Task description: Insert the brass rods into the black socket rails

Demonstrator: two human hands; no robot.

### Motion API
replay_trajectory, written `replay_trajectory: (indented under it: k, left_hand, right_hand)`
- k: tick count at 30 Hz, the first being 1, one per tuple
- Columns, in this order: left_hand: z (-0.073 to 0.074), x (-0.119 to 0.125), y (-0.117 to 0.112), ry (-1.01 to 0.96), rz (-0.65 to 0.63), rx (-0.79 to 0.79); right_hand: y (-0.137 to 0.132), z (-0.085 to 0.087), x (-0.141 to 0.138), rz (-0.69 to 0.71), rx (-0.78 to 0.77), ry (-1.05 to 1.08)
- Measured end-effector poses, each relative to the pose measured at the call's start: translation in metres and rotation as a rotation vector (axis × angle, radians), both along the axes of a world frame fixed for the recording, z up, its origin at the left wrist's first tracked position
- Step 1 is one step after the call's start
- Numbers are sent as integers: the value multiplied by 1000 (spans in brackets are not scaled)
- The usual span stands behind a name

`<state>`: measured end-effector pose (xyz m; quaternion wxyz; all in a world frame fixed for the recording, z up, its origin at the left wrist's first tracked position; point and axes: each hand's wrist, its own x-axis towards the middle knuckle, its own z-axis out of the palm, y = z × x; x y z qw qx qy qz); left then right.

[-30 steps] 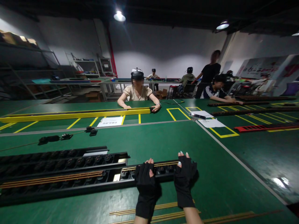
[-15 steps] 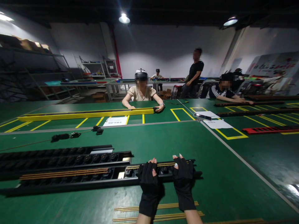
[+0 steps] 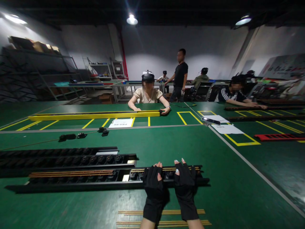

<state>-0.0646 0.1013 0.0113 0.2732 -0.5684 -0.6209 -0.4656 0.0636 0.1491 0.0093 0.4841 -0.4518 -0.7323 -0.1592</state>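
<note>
1. Head view: I see the left hand (image 3: pixel 153 183) and right hand (image 3: pixel 184 179), both in black fingerless gloves, close side by side.
2. Both lie palm-down on the right end of the nearest black rail (image 3: pixel 95 183), fingers stretched forward, not clenched.
3. That rail lies crosswise on the green table (image 3: pixel 226 190).
4. Loose brass strips (image 3: pixel 162 212) lie just beneath the wrists.

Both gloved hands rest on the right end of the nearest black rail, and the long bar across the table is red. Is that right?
No. The head view shows the long bar is yellow, not red. The left hand and right hand, both gloved, do rest on the right end of the nearest black rail.
</note>
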Motion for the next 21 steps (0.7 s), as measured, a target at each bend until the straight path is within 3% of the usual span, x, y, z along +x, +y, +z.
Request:
replay_trajectory:
  k: [6, 11, 21]
  left_hand:
    - [3, -1, 0, 10, -10, 27]
    - [7, 0, -1, 28, -4, 19]
    - [13, 3, 2, 72, 47, 79]
  right_hand:
    - [-7, 2, -15, 156, 40, -42]
    - [-9, -2, -23, 107, 13, -63]
    - [-14, -14, -47, 152, -46, 46]
